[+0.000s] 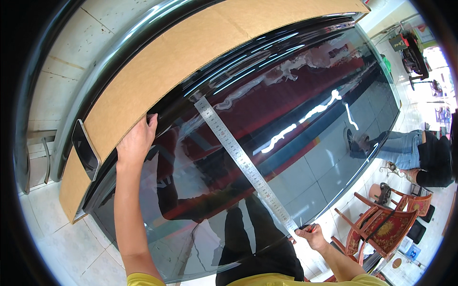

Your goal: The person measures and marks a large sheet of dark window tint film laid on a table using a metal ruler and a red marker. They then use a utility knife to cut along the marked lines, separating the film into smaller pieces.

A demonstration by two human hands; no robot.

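Observation:
A large dark sheet of curved glass [305,169] lies before me, with a bright reflection across it. A long steel ruler [243,162] lies slantwise over the glass. Its far end is by the dark band along the glass's far side. At the near edge, my right hand [311,236] pinches the ruler's near end between thumb and fingers. My left hand [137,141] is closed at the inner edge of a long tan cardboard strip [191,50]. Its fingertips are partly hidden, so what they grip is unclear.
A dark, flat thing with a silver rim [87,150] sits at the cardboard's left end. Red-patterned wooden chairs [381,229] stand at the right. Beyond the glass, a person in jeans [405,148] is close to its right edge. White tiles [71,243] cover the floor.

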